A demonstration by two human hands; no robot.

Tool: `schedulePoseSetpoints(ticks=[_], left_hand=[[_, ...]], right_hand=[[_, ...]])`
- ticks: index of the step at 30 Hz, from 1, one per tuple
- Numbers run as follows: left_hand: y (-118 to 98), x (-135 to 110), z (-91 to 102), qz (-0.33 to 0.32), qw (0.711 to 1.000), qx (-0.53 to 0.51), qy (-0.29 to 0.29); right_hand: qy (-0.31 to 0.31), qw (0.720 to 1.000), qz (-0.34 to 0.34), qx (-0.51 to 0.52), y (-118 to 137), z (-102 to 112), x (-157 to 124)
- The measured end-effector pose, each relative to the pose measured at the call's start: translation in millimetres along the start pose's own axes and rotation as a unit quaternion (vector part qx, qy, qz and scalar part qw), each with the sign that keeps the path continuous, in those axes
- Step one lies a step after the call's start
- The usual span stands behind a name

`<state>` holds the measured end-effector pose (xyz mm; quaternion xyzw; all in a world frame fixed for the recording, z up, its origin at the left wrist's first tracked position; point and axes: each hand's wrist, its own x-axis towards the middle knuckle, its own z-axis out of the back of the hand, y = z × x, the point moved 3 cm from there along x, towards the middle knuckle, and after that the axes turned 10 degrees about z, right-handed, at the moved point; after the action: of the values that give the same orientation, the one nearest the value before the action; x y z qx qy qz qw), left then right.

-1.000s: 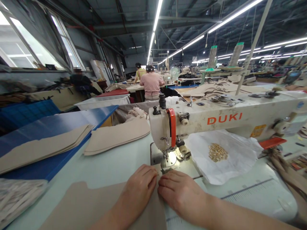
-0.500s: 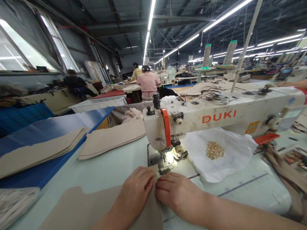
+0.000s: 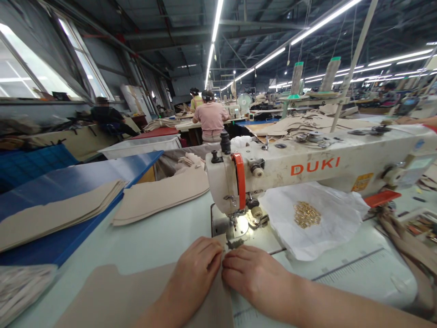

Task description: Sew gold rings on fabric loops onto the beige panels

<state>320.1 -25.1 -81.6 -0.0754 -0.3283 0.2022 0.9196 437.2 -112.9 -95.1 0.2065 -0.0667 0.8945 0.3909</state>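
A beige fabric panel (image 3: 136, 291) lies flat on the pale table in front of me. Its narrow far end is just short of the needle area of a white sewing machine (image 3: 317, 159) marked DUKI. My left hand (image 3: 196, 269) is closed over the panel's right edge, fingers curled and pressed together. Close beside it, my right hand (image 3: 252, 273) pinches the same edge from the right. Both sets of fingertips nearly meet, and the fabric between them is mostly hidden. The machine's lamp lights the metal needle plate (image 3: 242, 226) beyond my fingers.
Small gold-coloured metal pieces (image 3: 307, 214) lie on a white sheet (image 3: 327, 237) under the machine arm. Stacks of beige panels (image 3: 160, 193) rest at the left, some on a blue surface (image 3: 102, 171). A box of small items (image 3: 425, 225) stands at the right. People sit farther back.
Both hands stay on the panel's edge in nearly the same pose. The whole view has shifted very slightly; nothing was taken up or let go.
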Motion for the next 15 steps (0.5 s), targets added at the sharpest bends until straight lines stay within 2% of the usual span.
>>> schedulePoseSetpoints(ticks=[15], left_hand=[[-0.7, -0.9, -0.6, -0.001, 1.0, 0.008, -0.015]], right_hand=[[-0.005, 1.0, 0.004, 0.001, 0.4, 0.0, -0.2]])
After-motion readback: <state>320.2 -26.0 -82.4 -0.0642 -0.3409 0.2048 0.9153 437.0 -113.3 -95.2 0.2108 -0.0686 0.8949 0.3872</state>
